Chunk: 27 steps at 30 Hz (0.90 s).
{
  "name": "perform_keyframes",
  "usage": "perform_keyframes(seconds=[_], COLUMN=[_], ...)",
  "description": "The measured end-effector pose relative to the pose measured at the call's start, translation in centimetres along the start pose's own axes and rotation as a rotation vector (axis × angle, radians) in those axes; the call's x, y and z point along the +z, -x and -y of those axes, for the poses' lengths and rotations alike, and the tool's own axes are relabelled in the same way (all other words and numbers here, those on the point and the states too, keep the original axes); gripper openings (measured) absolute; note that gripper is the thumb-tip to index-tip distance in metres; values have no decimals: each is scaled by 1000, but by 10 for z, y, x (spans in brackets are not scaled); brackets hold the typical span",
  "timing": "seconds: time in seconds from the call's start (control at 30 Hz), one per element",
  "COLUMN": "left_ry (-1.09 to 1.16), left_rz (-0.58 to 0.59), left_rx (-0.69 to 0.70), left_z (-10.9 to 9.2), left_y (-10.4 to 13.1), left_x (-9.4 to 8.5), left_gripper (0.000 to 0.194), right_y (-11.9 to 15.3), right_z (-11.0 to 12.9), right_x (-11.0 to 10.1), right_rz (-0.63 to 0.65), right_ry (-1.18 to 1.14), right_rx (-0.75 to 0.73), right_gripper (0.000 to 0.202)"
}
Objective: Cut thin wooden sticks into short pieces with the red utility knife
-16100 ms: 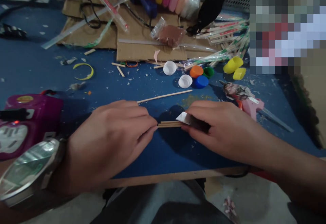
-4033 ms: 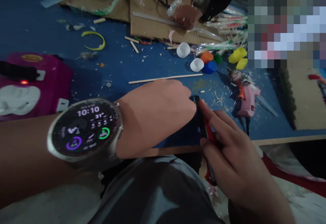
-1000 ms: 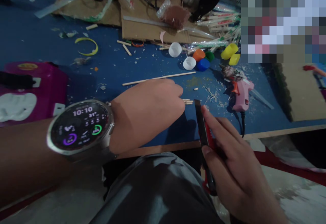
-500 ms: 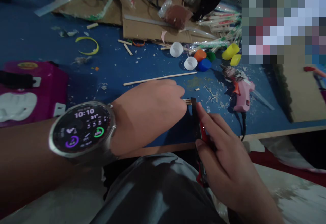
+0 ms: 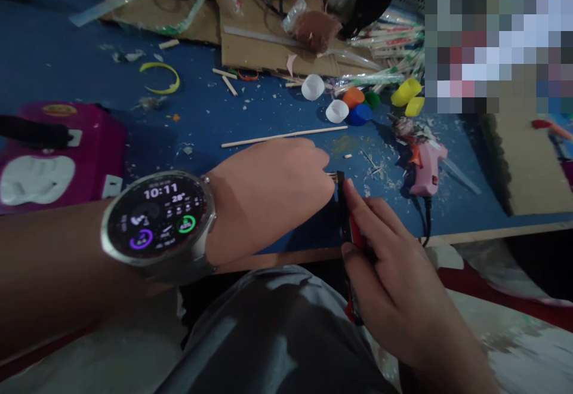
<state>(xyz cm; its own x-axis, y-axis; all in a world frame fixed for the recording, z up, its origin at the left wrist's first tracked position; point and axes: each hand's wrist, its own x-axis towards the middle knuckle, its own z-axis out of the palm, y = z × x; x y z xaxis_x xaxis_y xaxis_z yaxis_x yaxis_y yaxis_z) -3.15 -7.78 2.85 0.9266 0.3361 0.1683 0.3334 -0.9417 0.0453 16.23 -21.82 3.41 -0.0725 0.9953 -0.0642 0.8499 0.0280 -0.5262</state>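
My left hand [image 5: 273, 194], back up and with a smartwatch [image 5: 159, 218] on the wrist, is closed around thin wooden sticks [image 5: 332, 176]. Only their short ends show past its fingers; the rest is hidden. In my right hand [image 5: 398, 274] is a slim black-and-red box cutter [image 5: 344, 209], gripped between thumb and fingers. Its dark tip meets or nearly meets the stick ends; I cannot tell if they touch. A single long wooden stick [image 5: 284, 137] lies on the blue table [image 5: 264, 107] just beyond my left hand.
A pink glue gun [image 5: 427, 170] with its cord lies to the right. White caps [image 5: 312, 87], coloured caps [image 5: 353, 97] and a yellow ring [image 5: 172, 83] are scattered beyond. A magenta case [image 5: 105, 149] stands left. Cardboard [image 5: 250, 54] and wrapped sticks [image 5: 389, 42] lie at the back.
My left hand, with the sticks, has shifted slightly right in view, as have the case and yellow ring. The box cutter stays at the stick ends; both grips look the same.
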Motion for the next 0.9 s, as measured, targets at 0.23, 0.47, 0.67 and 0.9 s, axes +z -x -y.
perform_keyframes(seconds=[0.23,0.47,0.67,0.9], left_ry=[34,-19,-14,-11], left_rz=[-81,19,76,-6], left_rx=[44,-2,-15,2], left_z=[5,1,-2,1], left_y=[8,4,-2,2], left_x=[9,1,-3,2], left_gripper=[24,24,27,29], right_y=[-11,-18,-4,6], right_z=[-1,-1,-3,2], right_x=[0,-3,-6,1], right_rz=[-2,-3,24,17], right_ry=[7,56,73,71], right_rx=[1,-22,12,5], right_gripper=[74,74,75,75])
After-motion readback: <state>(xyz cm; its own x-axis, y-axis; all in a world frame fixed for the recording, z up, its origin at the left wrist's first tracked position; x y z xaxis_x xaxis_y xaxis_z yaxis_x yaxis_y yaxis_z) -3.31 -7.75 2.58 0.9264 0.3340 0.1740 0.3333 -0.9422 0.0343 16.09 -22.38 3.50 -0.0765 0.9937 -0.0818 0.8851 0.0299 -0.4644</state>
